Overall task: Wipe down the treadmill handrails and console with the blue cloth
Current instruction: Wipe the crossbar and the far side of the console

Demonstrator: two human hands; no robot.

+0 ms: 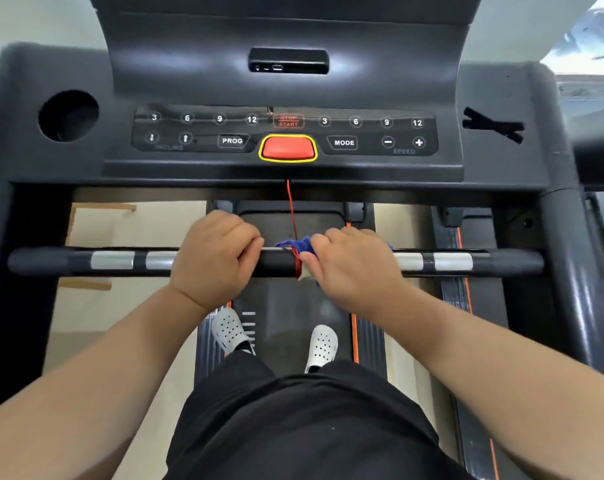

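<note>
Black shorts [311,427] and my two bare forearms fill the near view. On the left, my left hand [214,258] has its fingers curled down over the front handrail [276,264], gripping bare bar. Just right of it a red cord [291,209] hangs across the rail, touching the blue cloth [293,244]. That cloth sits bunched on top of the bar under my right hand [352,268], whose fingers wrap over it. I judge it soft, light and limp, likely to snag the cord, so I'd keep it wadded under the palm. Beyond, the console [286,98] is well apart from it.
</note>
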